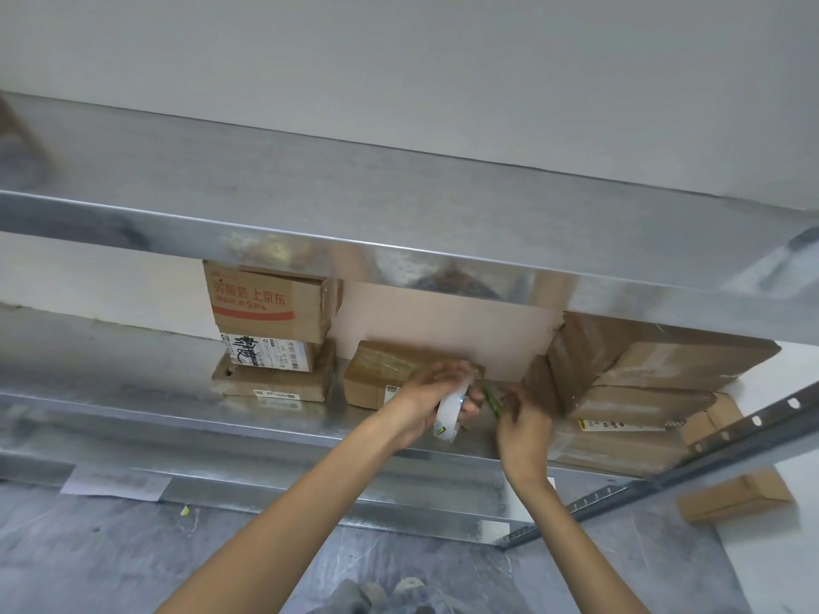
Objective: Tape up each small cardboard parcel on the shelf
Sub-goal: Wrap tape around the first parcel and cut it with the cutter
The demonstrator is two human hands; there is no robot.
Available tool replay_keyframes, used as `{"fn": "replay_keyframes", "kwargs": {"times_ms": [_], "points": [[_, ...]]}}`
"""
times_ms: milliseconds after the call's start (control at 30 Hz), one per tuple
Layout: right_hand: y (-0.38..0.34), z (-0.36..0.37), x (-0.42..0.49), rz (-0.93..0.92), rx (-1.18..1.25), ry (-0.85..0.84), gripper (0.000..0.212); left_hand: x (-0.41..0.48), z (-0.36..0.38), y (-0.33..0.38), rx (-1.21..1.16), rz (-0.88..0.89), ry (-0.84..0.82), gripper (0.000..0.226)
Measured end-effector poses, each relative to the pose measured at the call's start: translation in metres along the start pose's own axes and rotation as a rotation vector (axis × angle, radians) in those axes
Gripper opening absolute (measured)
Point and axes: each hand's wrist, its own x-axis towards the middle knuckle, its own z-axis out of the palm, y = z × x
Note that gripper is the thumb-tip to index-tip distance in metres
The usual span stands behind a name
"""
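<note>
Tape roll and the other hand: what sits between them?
Head view: a thin green item, too blurred to identify, between the tape roll in the left hand and the right hand.

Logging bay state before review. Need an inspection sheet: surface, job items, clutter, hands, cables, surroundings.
Surface: galvanised metal shelf, middle level, in use.
Job's things: brown parcel behind the hands; stack of three boxes left; pile of parcels right; white tape roll.
Clutter: green object between the hands, too blurred to identify; paper sheet at the lower level's edge.
Grippers: left hand grips the tape roll; right hand beside the green object, grasp unclear.
Cables: nothing seen.
Surroundings: white wall; grey floor; one box low right, outside the shelf frame.
</note>
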Motion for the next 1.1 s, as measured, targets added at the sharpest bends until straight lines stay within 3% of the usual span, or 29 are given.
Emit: {"fn": "replay_keyframes", "kwargs": {"times_ms": [67, 200, 267, 433, 500, 600, 733, 1000, 1100], "points": [[-0.024, -0.017, -0.007, -0.006, 0.152, 0.006, 0.019, 0.009, 0.004, 0.005, 0.018, 0.086, 0.100, 0.012], [-0.063, -0.021, -0.003, 0.257, 0.654, -0.406, 0.024, 0.018, 0.017, 0.013, 0.275, 0.257, 0.258, 0.014], [-0.071, -0.016, 0.004, 0.355, 0.787, -0.485, 0.025, 0.020, 0.020, 0.017, 0.393, 0.327, 0.329, 0.014], [-0.076, -0.016, 0.010, 0.276, 0.705, -0.491, 0.022, 0.027, 0.012, 0.027, 0.897, 0.384, 0.379, 0.007], [-0.078, -0.017, 0.009, 0.244, 0.641, -0.479, 0.022, 0.030, 0.006, 0.033, 0.990, 0.350, 0.377, 0.007], [-0.074, -0.011, 0.008, 0.169, 0.542, -0.499, 0.032, 0.032, -0.002, 0.043, 0.976, 0.315, 0.313, 0.009], [-0.078, -0.013, 0.004, 0.119, 0.566, -0.506, 0.017, 0.028, -0.006, 0.056, 1.035, 0.427, 0.287, 0.007], [-0.075, -0.008, 0.001, 0.013, 0.483, -0.474, 0.011, 0.017, -0.001, 0.056, 1.052, 0.497, 0.274, 0.004], [-0.070, -0.007, 0.003, -0.007, 0.387, -0.474, 0.018, 0.014, 0.001, 0.046, 1.093, 0.544, 0.275, 0.005]]}}
